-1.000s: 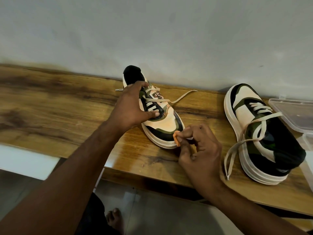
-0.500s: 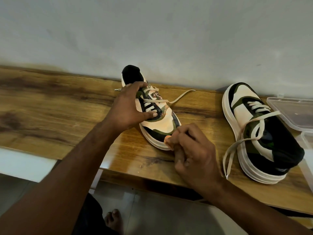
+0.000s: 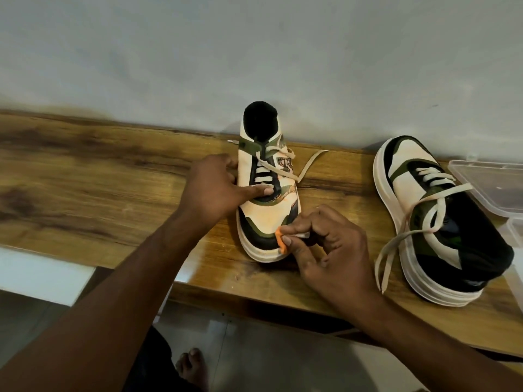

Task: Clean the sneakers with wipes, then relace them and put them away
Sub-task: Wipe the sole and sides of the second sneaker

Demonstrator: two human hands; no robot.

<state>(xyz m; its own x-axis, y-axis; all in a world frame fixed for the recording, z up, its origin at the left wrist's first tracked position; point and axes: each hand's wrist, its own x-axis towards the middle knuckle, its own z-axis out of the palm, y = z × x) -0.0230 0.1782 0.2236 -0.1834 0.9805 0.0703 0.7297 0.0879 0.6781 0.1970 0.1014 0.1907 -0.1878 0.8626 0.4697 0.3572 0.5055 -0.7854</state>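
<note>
Two cream, green and black sneakers stand on a wooden shelf (image 3: 85, 176). The left sneaker (image 3: 266, 210) points its toe toward me, its laces loose. My left hand (image 3: 218, 188) grips that shoe from its left side, thumb laid across the lower laces. My right hand (image 3: 328, 250) pinches a small orange-stained wipe (image 3: 281, 241) and holds it against the toe's right side, near the sole edge. The right sneaker (image 3: 441, 227) stands apart at the right, heel toward me, with untied laces hanging over its side.
A clear plastic box (image 3: 492, 185) sits at the far right beside the right sneaker. The grey wall (image 3: 254, 52) rises directly behind the shelf. Below the shelf edge is tiled floor, where a bare foot (image 3: 192, 369) shows.
The left sneaker has turned so its toe points more straight at me. My left hand shifted from over the top to the shoe's left side. The wipe stays at the toe.
</note>
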